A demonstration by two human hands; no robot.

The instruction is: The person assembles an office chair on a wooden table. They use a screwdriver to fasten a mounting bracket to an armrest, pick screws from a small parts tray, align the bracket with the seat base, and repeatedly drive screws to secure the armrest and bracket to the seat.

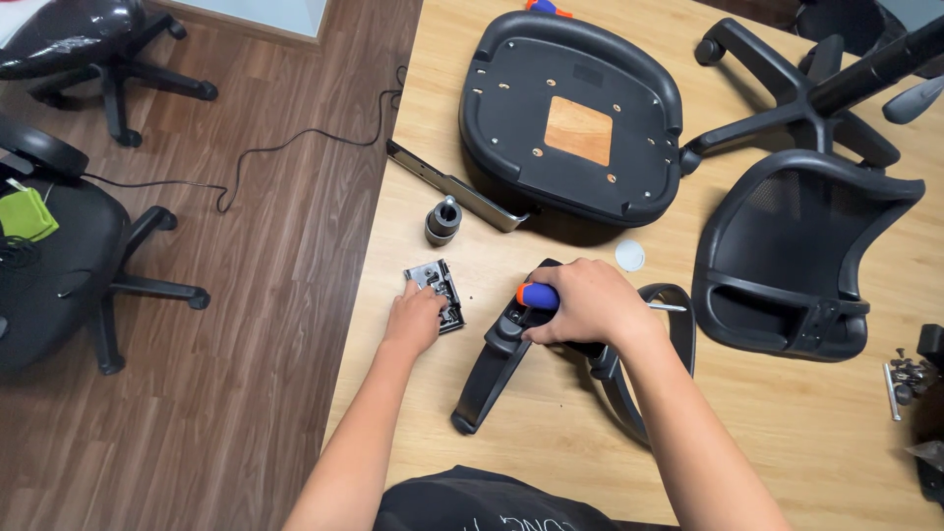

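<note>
Gripping a blue-and-orange screwdriver (539, 295), your right hand (587, 307) is wrapped shut round its handle, the shaft tip poking out near the black chair armrest (492, 369) lying on the wooden table (787, 442) under it. That armrest looks like stiff, light moulded plastic; hold it by the long straight leg. Your left hand (414, 317) rests fingers-down on a small metal mechanism plate (439, 285), likely heavy and sharp-edged, grip unclear. Farther off: a gas-lift cylinder (443, 220), the upturned seat pan (575, 113).

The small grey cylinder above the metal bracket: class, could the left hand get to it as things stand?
Probably yes. The left hand rests on the metal bracket, and only bare table lies between it and the grey cylinder.
</note>
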